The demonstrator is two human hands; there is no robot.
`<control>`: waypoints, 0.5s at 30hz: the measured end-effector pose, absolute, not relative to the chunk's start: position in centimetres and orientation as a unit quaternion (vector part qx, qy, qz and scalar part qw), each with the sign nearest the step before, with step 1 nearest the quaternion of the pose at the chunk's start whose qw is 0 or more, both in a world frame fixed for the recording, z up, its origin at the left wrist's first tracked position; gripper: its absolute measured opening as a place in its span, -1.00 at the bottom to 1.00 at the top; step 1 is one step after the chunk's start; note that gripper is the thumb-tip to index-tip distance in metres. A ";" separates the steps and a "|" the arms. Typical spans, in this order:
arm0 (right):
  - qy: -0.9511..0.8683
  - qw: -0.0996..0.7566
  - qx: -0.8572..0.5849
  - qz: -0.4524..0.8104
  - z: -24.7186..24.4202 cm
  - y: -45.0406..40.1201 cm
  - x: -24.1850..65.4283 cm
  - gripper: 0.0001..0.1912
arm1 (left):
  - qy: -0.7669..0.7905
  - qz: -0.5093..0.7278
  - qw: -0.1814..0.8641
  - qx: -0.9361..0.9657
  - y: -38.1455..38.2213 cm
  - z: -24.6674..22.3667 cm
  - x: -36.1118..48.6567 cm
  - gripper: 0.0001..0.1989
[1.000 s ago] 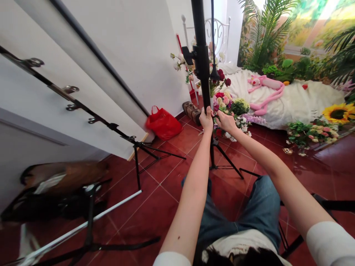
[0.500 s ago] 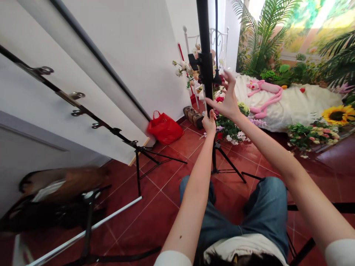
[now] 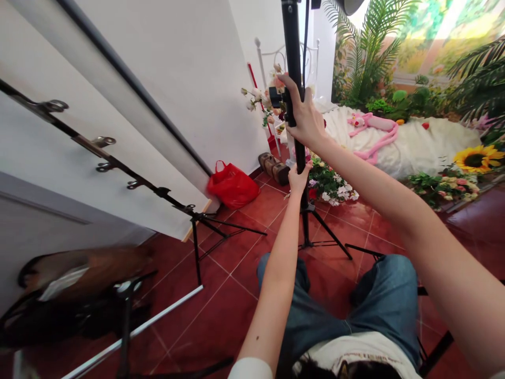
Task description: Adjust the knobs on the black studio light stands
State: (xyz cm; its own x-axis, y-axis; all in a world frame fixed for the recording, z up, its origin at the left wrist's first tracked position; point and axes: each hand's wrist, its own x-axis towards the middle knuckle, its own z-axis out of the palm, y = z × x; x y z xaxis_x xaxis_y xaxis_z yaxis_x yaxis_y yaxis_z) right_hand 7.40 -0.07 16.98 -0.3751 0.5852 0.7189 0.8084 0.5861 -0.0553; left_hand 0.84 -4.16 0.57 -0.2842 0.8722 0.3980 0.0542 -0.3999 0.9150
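Observation:
A black light stand (image 3: 292, 45) rises upright before me, its tripod legs (image 3: 329, 234) spread on the floor. Low on the pole, my left hand (image 3: 299, 180) is wrapped round it. Higher up, my right hand (image 3: 310, 122) grips the same pole at the collar, fingers reaching over its far side. Beside those fingers a black tightening knob (image 3: 275, 98) sticks out to the left. A black cord (image 3: 305, 42) hangs along the pole's right side. Part of a lamp head (image 3: 351, 5) shows at the top edge.
Left of me stands a backdrop support with a clamp-bearing crossbar (image 3: 87, 139). A red bag (image 3: 232, 184) sits by the wall. A draped bed (image 3: 418, 147) holds a pink plush toy (image 3: 381, 126); flowers (image 3: 335, 187) lie before it. A white pole (image 3: 158, 318) crosses the floor.
My right hand has gone from open beside the pole to closed round its collar, near the knob. My left hand stays on the lower pole. A lamp head has come into view above.

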 end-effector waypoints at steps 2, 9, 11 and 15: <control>-0.816 0.373 -0.416 -0.147 16.7 0.2 7.3 -0.31 | 0.447 0.663 0.303 0.519 -4.1 0.4 0.8 -0.63; -0.816 0.391 -0.409 -0.118 17.4 -2.6 7.7 -0.27 | 0.446 0.657 0.296 0.531 -3.8 0.3 0.4 -0.66; -0.817 0.355 -0.442 -0.109 17.1 -4.2 7.9 -0.22 | 0.448 0.647 0.291 0.543 -3.7 0.3 0.2 -0.68; -0.834 0.299 -0.458 -0.075 14.4 -5.6 8.6 -0.26 | 0.447 0.653 0.280 0.543 -3.5 0.0 0.4 -0.68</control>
